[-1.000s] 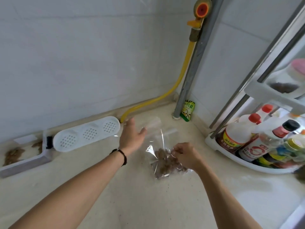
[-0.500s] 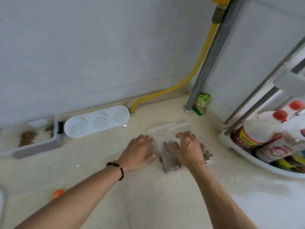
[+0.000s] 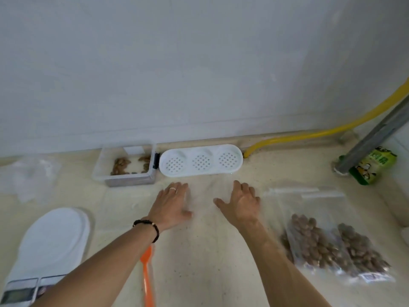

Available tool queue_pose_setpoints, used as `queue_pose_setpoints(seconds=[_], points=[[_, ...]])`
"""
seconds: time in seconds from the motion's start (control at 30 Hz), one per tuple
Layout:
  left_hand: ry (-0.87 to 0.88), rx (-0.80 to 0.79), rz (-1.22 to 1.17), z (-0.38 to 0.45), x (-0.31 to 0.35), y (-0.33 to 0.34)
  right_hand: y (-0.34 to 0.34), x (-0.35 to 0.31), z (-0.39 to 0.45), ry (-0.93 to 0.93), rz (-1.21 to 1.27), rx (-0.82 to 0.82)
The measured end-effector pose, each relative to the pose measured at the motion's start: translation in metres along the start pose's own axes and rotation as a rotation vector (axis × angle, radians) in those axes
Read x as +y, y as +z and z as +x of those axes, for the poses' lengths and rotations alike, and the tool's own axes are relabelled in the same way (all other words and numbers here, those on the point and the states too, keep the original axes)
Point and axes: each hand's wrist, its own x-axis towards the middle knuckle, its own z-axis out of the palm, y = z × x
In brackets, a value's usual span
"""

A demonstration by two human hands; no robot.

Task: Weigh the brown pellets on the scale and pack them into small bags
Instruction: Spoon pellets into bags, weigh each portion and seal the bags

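My left hand (image 3: 171,203) and my right hand (image 3: 240,203) hover side by side over the middle of the beige counter, fingers spread, holding nothing. A faint clear film lies on the counter under and between them. To the right lie filled clear zip bags of brown pellets (image 3: 327,247). A clear plastic box (image 3: 126,166) with a few brown pellets left sits at the wall. The white scale (image 3: 51,238) stands at the lower left, its platform bare. An orange spoon (image 3: 147,278) lies under my left forearm.
A white perforated lid (image 3: 200,161) rests beside the box. Crumpled clear bags (image 3: 31,176) lie at the far left. A yellow hose (image 3: 321,132), a grey metal post (image 3: 374,138) and a green packet (image 3: 374,167) fill the back right corner.
Both hands have left the filled bags and moved left to the middle of the counter. The view swung left, bringing the scale and the orange spoon into sight.
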Motion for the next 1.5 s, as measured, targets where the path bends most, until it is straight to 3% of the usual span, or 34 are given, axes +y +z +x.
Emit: queue_pose_setpoints(seconds=[0.2, 0.5, 0.63, 0.8, 0.97, 1.1, 1.3, 1.5], points=[[0.018, 0.026, 0.010, 0.004, -0.005, 0.005, 0.012, -0.005, 0.010, 0.065, 0.028, 0.026], [0.074, 0.009, -0.010, -0.002, 0.006, 0.001, -0.005, 0.007, 0.003, -0.037, 0.210, 0.342], [0.116, 0.111, -0.061, -0.015, 0.011, -0.012, -0.018, 0.004, -0.007, -0.128, 0.305, 0.461], [0.129, 0.333, -0.253, -0.032, 0.008, -0.048, -0.048, -0.015, -0.022, -0.250, 0.555, 0.322], [0.146, 0.164, -0.377, -0.057, -0.014, -0.084, -0.083, -0.064, -0.043, -0.247, 0.805, 0.256], [0.144, 0.167, -0.541, -0.088, -0.054, -0.106, -0.092, -0.107, -0.069, -0.193, 0.869, 0.197], [0.113, 0.151, -0.560, -0.141, -0.160, -0.125, -0.042, -0.195, -0.110, -0.116, 0.764, 0.110], [-0.026, 0.158, -0.338, -0.175, -0.275, -0.105, 0.050, -0.275, -0.136, 0.020, 0.750, -0.063]])
